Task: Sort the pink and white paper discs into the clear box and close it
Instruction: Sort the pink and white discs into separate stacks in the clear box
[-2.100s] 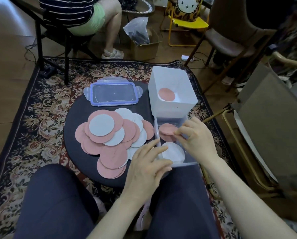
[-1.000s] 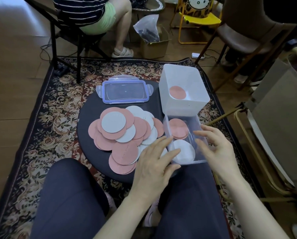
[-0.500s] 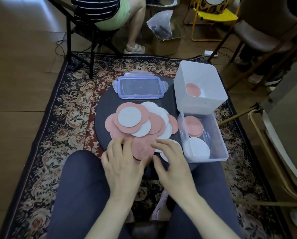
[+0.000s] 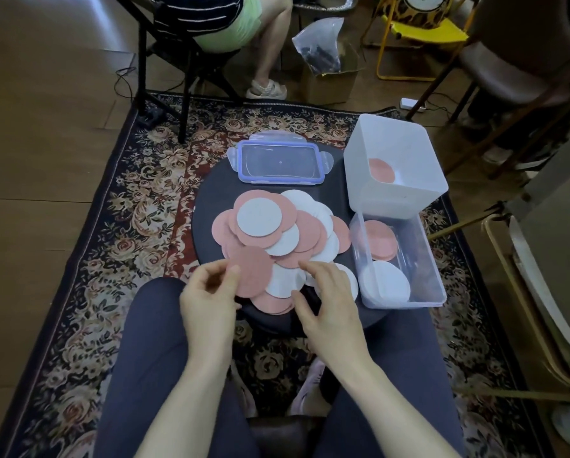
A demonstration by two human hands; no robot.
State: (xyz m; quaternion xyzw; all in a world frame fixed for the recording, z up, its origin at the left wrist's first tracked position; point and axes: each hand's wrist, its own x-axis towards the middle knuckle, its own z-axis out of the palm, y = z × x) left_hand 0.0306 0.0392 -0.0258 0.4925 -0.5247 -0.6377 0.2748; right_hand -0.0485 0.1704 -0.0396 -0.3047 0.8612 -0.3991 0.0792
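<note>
A heap of pink and white paper discs [image 4: 278, 226] lies on a small round dark table [image 4: 210, 236]. My left hand [image 4: 209, 292] pinches the near-left edge of a pink disc [image 4: 253, 271], lifted off the heap. My right hand [image 4: 326, 297] rests with relaxed fingers on white discs at the heap's near right. To the right stands the clear box [image 4: 434, 276], open, with pink discs [image 4: 381, 239] at its far end and white discs [image 4: 387, 285] at its near end. Its blue-rimmed lid [image 4: 280, 163] lies at the table's far side.
A taller white bin [image 4: 406, 196] holding one pink disc stands just behind the clear box. A seated person [image 4: 244, 24] on a chair, a cardboard carton [image 4: 329, 77] and other chairs are beyond the patterned rug. My knees sit under the table's near edge.
Both hands left the clear box and came over to the heap's near edge. My left hand has taken hold of a pink disc and raised it; the view shifted left.
</note>
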